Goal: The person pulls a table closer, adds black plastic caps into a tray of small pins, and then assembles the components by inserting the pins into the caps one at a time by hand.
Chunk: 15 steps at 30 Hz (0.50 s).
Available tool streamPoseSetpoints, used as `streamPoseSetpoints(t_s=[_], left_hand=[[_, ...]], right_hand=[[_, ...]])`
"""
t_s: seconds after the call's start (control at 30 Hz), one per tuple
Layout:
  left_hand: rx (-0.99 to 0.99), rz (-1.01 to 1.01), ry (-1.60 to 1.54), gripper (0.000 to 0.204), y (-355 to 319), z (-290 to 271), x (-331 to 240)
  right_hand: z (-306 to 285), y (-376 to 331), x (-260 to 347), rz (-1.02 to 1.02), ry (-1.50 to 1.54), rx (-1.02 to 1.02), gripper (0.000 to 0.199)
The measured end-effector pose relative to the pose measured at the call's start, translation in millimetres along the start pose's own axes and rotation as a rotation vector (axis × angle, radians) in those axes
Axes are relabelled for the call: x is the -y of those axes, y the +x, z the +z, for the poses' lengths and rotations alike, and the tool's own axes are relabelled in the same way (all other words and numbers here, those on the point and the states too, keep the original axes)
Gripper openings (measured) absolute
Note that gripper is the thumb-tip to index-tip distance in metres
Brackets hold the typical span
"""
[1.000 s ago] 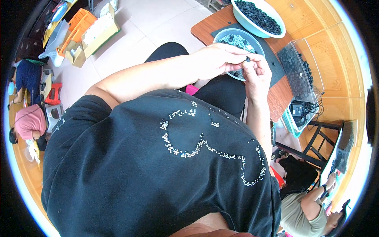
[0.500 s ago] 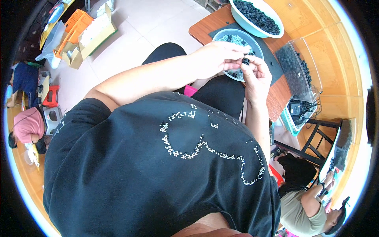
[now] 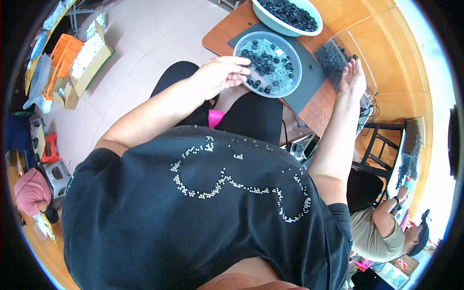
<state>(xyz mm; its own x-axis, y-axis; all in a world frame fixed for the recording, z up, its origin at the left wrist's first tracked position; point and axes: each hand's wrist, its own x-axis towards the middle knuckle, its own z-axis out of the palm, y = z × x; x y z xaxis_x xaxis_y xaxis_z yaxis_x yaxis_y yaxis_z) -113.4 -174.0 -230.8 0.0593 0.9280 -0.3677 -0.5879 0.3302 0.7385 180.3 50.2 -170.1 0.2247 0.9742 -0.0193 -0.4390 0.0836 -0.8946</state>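
Note:
My right hand (image 3: 352,81) reaches over the clear plastic box (image 3: 368,72) on the right, fingers pointing away from me. At its fingertips is a small black knob-like part (image 3: 355,57). More black pieces lie inside that box. My left hand (image 3: 223,76) hovers at the left rim of a round translucent bowl (image 3: 298,72), its fingers loosely bent and apart, with nothing visible in them. The bowl holds small black parts (image 3: 263,63) scattered among many thin pale-blue pieces (image 3: 280,72).
A brown table (image 3: 222,36) carries a dark mat (image 3: 311,79) and a pale basin (image 3: 288,31) heaped with black parts. Cartons and an orange crate (image 3: 65,50) stand on the floor at left. One person (image 3: 382,229) sits at lower right, another (image 3: 33,191) at far left.
My hands have parted from over the bowl. The right one has moved right to the clear box with a black part; the left has drawn back to the bowl's left rim.

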Motion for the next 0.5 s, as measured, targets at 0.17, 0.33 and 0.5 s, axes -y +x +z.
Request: streamPoseSetpoints(t_s=[0.17, 0.33, 0.5], left_hand=[[-0.064, -0.056, 0.026, 0.029, 1.1, -6.5, -1.5], [-0.084, -0.075, 0.062, 0.028, 1.8, -39.3, 13.1], [-0.132, -0.124, 0.061, 0.025, 9.5, -55.7, 36.6]], right_hand=[[-0.6, -40.3, -0.2, 0.232, 0.067, 0.227, 0.017], [64.3, -166.3, 64.8, 0.010, 0.194, 1.047, 0.010], [62.6, -230.8, 146.7, -0.207, 0.400, 1.493, 0.007]])
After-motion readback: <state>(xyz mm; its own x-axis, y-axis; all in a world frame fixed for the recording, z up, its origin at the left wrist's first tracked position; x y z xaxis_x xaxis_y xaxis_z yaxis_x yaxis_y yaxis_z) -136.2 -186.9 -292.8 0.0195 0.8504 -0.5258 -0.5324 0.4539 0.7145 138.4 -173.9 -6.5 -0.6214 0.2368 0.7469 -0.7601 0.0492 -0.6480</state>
